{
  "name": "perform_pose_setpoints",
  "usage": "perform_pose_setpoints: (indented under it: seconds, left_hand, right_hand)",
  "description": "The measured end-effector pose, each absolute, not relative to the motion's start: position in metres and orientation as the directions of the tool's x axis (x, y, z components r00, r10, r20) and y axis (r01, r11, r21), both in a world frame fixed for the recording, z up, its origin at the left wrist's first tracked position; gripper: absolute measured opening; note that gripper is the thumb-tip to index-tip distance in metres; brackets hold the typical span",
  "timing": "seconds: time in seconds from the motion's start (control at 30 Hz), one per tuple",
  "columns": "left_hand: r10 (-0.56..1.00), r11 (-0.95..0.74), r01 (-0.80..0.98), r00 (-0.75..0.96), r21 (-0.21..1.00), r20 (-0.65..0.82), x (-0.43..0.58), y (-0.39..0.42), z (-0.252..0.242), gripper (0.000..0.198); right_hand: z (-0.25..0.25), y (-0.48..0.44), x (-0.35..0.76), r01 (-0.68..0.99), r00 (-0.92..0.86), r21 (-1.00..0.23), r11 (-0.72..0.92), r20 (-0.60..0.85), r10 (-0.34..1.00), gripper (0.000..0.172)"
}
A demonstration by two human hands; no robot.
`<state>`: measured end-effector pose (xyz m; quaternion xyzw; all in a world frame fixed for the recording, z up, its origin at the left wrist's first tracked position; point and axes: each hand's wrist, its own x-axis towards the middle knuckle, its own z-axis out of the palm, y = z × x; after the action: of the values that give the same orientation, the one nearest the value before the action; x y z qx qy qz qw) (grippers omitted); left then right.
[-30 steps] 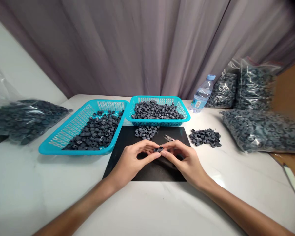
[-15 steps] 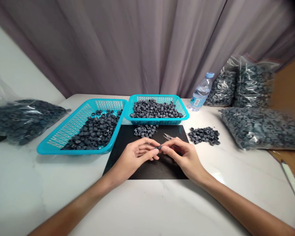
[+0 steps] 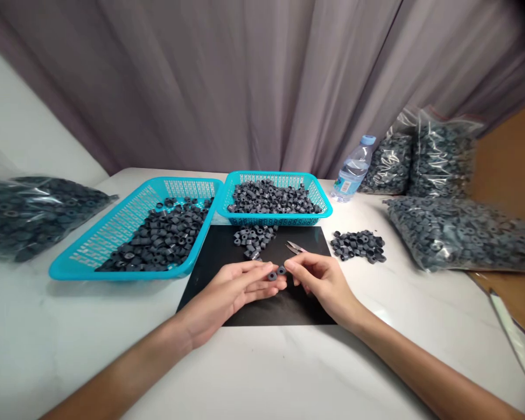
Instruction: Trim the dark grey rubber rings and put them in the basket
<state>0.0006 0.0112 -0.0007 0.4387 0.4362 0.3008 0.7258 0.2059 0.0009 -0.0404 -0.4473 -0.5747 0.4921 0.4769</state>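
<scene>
Over a black mat (image 3: 210,291) my two hands are close together. My left hand (image 3: 240,286) is turned partly palm up, with a small dark grey ring-shaped piece (image 3: 272,276) held at its fingertips. Between the thumb and forefinger of my right hand (image 3: 321,277) is a second grey ring piece (image 3: 282,270), just beside the first. Small scissors-like snips (image 3: 296,247) lie on the mat behind my right hand. A pile of the same pieces (image 3: 256,238) sits at the mat's far edge.
Two blue baskets, one at left (image 3: 65,269) and one behind the mat (image 3: 275,217), hold many grey pieces. To the right are a loose pile (image 3: 359,245), a water bottle (image 3: 352,172) and filled plastic bags (image 3: 459,233). Another filled bag (image 3: 44,213) lies far left.
My left hand has turned more palm up and its fingers have straightened. Two ring pieces now show at the fingertips where one was visible. The view has shifted slightly.
</scene>
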Motion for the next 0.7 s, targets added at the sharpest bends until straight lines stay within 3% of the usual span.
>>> perform_pose_setpoints:
  seconds: [0.2,0.33,0.7]
  left_hand:
    - [0.823,0.449,-0.089,0.428,0.889,-0.373,0.0,0.011,0.003,0.041]
    - [0.836,0.415,-0.05,0.415,0.908,-0.359,0.0,0.01,0.005,0.037]
    - [0.868,0.256,0.098,0.415,0.962,-0.273,-0.001,0.014,-0.008,0.037]
  right_hand:
    - [-0.04,0.0,0.206,0.072,-0.145,-0.993,0.096,0.084,0.986,0.037]
    - [-0.041,-0.001,0.204,0.113,-0.181,-0.989,0.096,0.075,0.981,0.037]
    - [-0.041,-0.005,0.2,0.262,-0.184,-0.939,0.224,0.18,0.966,0.037]
